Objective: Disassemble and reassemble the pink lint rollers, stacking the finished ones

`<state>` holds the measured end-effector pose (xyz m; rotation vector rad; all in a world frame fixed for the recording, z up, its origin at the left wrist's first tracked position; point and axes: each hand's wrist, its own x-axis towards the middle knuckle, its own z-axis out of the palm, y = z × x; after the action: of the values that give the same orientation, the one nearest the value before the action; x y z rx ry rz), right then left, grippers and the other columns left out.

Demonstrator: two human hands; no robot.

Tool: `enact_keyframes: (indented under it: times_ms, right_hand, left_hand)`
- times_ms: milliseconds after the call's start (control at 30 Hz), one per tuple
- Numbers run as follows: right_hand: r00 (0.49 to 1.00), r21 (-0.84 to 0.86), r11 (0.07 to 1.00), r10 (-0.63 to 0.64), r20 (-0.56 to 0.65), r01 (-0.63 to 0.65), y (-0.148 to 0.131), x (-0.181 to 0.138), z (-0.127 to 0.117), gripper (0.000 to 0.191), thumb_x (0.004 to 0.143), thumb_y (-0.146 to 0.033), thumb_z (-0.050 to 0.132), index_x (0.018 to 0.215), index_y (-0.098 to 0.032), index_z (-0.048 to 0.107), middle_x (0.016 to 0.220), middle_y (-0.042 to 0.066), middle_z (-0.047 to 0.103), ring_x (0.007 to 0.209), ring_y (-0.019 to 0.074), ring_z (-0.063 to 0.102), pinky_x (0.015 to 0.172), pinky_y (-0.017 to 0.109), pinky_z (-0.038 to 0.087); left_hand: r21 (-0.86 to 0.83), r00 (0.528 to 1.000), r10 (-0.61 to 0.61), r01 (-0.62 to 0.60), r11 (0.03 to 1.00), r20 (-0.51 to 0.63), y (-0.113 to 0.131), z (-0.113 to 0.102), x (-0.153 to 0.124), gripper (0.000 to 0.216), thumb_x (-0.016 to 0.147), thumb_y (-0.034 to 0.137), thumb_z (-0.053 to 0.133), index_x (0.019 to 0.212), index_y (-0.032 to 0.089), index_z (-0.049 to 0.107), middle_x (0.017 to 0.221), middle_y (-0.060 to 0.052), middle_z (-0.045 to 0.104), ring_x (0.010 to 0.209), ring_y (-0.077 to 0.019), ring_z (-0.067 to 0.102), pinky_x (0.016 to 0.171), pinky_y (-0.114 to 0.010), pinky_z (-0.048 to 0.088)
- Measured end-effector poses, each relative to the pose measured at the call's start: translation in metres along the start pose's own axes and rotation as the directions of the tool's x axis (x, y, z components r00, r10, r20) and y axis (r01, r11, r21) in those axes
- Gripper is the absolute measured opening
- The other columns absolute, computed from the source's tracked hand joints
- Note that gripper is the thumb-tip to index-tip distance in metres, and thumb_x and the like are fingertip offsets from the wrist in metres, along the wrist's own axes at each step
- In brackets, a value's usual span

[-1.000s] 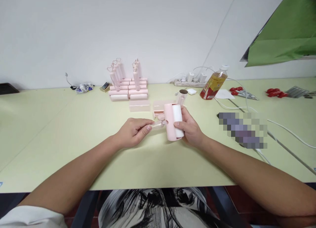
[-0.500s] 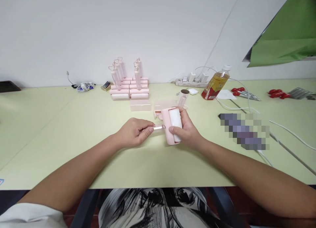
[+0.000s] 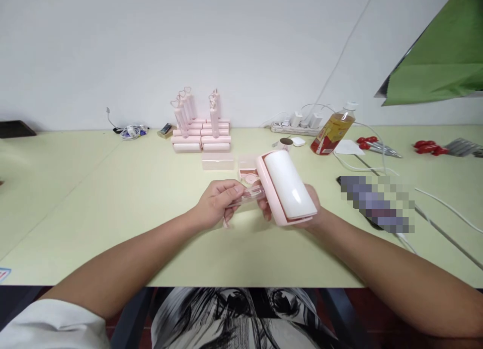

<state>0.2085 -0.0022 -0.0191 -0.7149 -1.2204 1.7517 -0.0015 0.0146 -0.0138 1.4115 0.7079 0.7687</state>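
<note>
A pink lint roller [image 3: 290,185] with a white roll is held up above the near part of the table, its roll facing up and tilted. My left hand [image 3: 217,203] is closed round its clear handle [image 3: 253,194], and a small pink end hangs below those fingers. My right hand [image 3: 312,203] holds the roller head from behind and below; most of its fingers are hidden by the head. Just beyond lie a pink part with a round piece [image 3: 249,178] and a clear cover [image 3: 218,161].
Several pink lint rollers [image 3: 186,147] stand in rows by the wall. To their right are a tube with a brown-rimmed opening [image 3: 286,142], a power strip [image 3: 294,129], a drink bottle [image 3: 332,133], red-handled tools [image 3: 368,141] and a blurred-out phone [image 3: 373,203] with cables.
The lint roller's head has turned and tipped so its white roll faces up. My left hand's grip on the handle has shifted, and my right hand has moved behind the head.
</note>
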Motion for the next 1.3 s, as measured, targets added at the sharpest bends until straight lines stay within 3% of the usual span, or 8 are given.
enact_keyframes:
  times_ms: [200,367,500,633,733,867,1000,1300]
  right_hand:
    - [0.974,-0.298,0.93,-0.184,0.13,0.216,0.027,0.007,0.0,0.048,0.077,-0.044,0.074,0.116,-0.019,0.062,0.072,0.001,0.066,0.054,0.0121,0.059,0.049,0.025,0.051]
    - [0.909,-0.281,0.896,-0.392,-0.141,0.343,0.028,0.006,-0.003,0.028,0.086,-0.04,0.065,0.106,-0.02,0.065,0.054,-0.006,0.053,0.043,0.0105,0.051,0.044,0.026,0.051]
    - [0.952,-0.393,0.891,-0.287,-0.103,0.226,0.022,0.0,-0.003,0.036,0.084,-0.047,0.066,0.106,-0.019,0.064,0.053,-0.004,0.059,0.046,0.0137,0.058,0.049,0.03,0.054]
    - [0.972,-0.538,0.828,-0.226,-0.065,0.157,0.016,-0.003,-0.001,0.046,0.081,-0.055,0.065,0.107,-0.017,0.064,0.055,-0.001,0.062,0.051,0.0168,0.063,0.053,0.032,0.053]
    - [0.963,-0.553,0.814,-0.261,-0.074,0.178,0.012,-0.001,0.0,0.047,0.081,-0.058,0.064,0.105,-0.017,0.063,0.056,-0.001,0.062,0.05,0.0165,0.062,0.052,0.032,0.053]
    - [0.938,-0.558,0.81,-0.312,-0.15,0.181,0.01,0.001,0.0,0.046,0.081,-0.059,0.063,0.102,-0.018,0.061,0.056,-0.003,0.06,0.048,0.0149,0.06,0.051,0.031,0.052]
    - [0.928,-0.552,0.815,-0.325,-0.185,0.175,0.011,0.002,0.001,0.047,0.081,-0.06,0.061,0.101,-0.018,0.06,0.054,-0.004,0.058,0.047,0.0141,0.059,0.051,0.03,0.052]
    - [0.917,-0.519,0.825,-0.36,-0.174,0.225,0.016,0.005,-0.004,0.042,0.082,-0.056,0.062,0.101,-0.019,0.06,0.053,-0.005,0.056,0.046,0.0132,0.057,0.047,0.029,0.051]
  left_hand:
    - [-0.194,0.982,-0.133,0.159,0.968,0.137,-0.011,0.018,0.006,0.045,0.084,0.054,0.054,0.103,0.015,0.061,0.043,0.008,0.043,0.031,-0.0084,0.034,0.029,-0.02,0.031]
    - [-0.208,0.97,-0.164,0.125,0.97,-0.18,-0.014,0.003,0.02,0.041,0.085,0.054,0.041,0.082,0.017,0.057,0.053,0.005,0.046,0.034,-0.0072,0.033,0.032,-0.021,0.029]
    - [0.155,0.944,-0.06,0.116,0.981,-0.325,-0.015,-0.016,0.028,0.026,0.083,0.039,0.044,0.077,0.018,0.058,0.057,0.004,0.042,0.047,-0.0102,0.039,0.039,-0.022,0.032]
    - [0.558,0.986,0.087,0.006,0.83,-0.14,-0.011,-0.026,0.024,0.028,0.086,0.033,0.04,0.083,0.017,0.062,0.074,-0.001,0.056,0.069,-0.0154,0.052,0.058,-0.026,0.045]
    - [0.804,0.981,0.152,-0.185,0.566,0.119,0.0,-0.034,0.016,0.029,0.085,0.031,0.042,0.097,0.018,0.064,0.091,-0.005,0.061,0.086,-0.0205,0.056,0.076,-0.032,0.045]
    - [0.938,0.979,-0.024,-0.188,0.291,0.203,0.015,-0.043,0.005,0.039,0.079,0.043,0.057,0.11,0.02,0.062,0.091,-0.007,0.064,0.079,-0.0237,0.058,0.067,-0.032,0.04]
    - [0.953,0.966,-0.195,-0.11,0.282,0.169,0.015,-0.046,0.002,0.034,0.08,0.048,0.058,0.103,0.023,0.065,0.076,-0.004,0.067,0.064,-0.0206,0.057,0.057,-0.029,0.033]
    - [0.938,0.986,-0.154,-0.001,0.348,0.058,0.018,-0.053,0.001,0.049,0.08,0.065,0.054,0.098,0.021,0.063,0.077,-0.007,0.066,0.062,-0.0211,0.057,0.054,-0.029,0.031]
